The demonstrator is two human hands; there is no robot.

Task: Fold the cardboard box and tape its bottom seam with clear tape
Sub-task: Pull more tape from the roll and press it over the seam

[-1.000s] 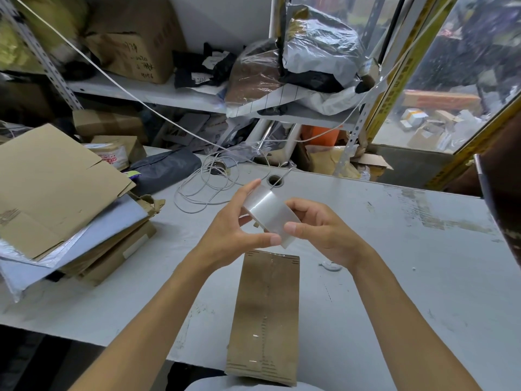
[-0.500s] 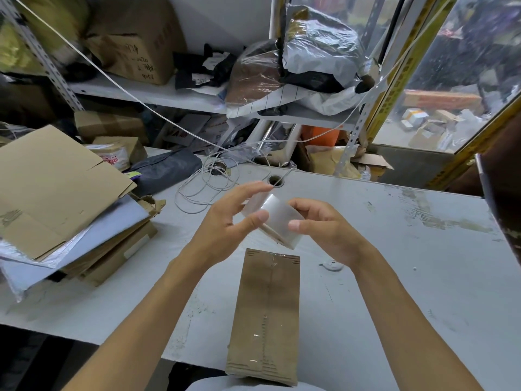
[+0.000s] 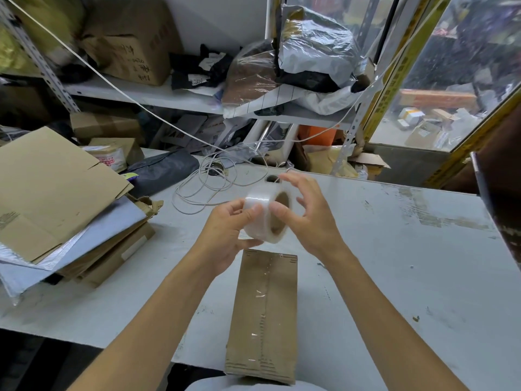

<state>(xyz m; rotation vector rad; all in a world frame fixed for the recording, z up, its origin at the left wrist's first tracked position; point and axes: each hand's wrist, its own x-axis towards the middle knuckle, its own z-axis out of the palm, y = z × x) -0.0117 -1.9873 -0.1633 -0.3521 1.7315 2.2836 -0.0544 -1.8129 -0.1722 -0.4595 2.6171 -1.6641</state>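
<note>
— Where was the roll of clear tape (image 3: 265, 217) at that moment?

— At the middle of the frame, held up above the grey surface (image 3: 394, 263), its brown core facing right. The left hand (image 3: 228, 238) pinched it, thumb on the outer band and the other fingers curled beneath.

— And the right hand (image 3: 307, 218)?

— Its thumb pressed on the roll's near rim, while the other fingers were spread wide and lifted off the roll.

— The cardboard box (image 3: 265, 314)?

— Just below the hands, in the lower middle of the frame, lying on the surface. A glossy strip of tape ran along the seam on its upper face.

— Anything else nearby?

— A stack of flattened cardboard (image 3: 53, 193) at the left, and a coil of white cable (image 3: 203, 190) above the hands, well apart from the box.
</note>
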